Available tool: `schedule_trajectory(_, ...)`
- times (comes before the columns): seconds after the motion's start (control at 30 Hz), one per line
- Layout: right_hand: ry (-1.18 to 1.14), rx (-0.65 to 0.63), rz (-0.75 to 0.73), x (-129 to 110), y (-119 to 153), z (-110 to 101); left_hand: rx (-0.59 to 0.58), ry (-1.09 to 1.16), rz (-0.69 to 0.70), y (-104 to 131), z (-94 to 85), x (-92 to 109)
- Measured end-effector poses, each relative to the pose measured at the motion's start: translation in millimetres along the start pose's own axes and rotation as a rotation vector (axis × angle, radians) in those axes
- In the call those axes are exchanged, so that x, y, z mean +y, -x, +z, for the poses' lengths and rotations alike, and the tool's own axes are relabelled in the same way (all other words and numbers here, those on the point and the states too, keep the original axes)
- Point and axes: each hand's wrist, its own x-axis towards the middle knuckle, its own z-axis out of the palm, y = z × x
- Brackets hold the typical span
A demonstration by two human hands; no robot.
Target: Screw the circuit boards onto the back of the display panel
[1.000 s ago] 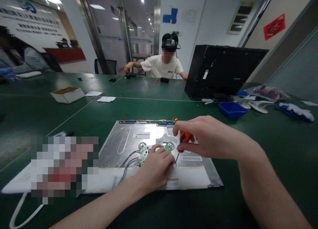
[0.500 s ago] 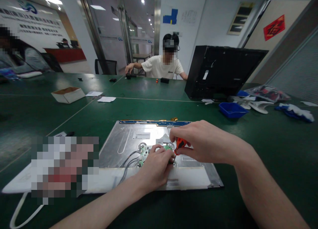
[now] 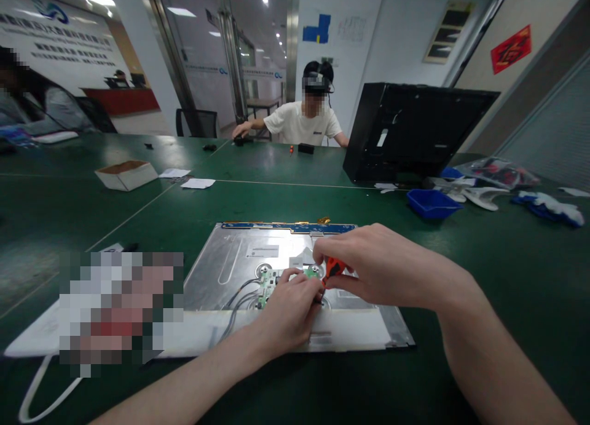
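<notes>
A flat metal display panel (image 3: 207, 277) lies on the green table in front of me, with a green circuit board (image 3: 266, 285) on its middle and grey cables at the board's left. My right hand (image 3: 382, 265) is closed around a red and black screwdriver (image 3: 334, 267), tilted with its tip down towards the board's right side. My left hand (image 3: 290, 308) rests over the board, partly covering it. Its thumb and fingertips are bent together beside the screwdriver's shaft; what they pinch, if anything, is hidden.
Left of the panel lies a white bag (image 3: 37, 333) with a handle, partly blurred out. Farther off stand an open box (image 3: 126, 178), a blue tray (image 3: 433, 205) and a large black monitor (image 3: 424, 130). A person (image 3: 299, 120) sits across the table.
The screwdriver and my right hand have shifted very slightly left. My left hand stays in the same place on the board.
</notes>
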Motion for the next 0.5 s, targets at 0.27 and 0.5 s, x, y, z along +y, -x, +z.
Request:
schedule_trajectory(0.27,0.023,-0.007,-0.005,0.0,-2.4,2.7,0.004,0.009,0.016,0.8,-0.3,0.8)
schedule_trajectory(0.5,0.011,-0.028,0.007,-1.3,-0.3,2.0,0.001,0.001,0.02,0.0,-1.1,0.8)
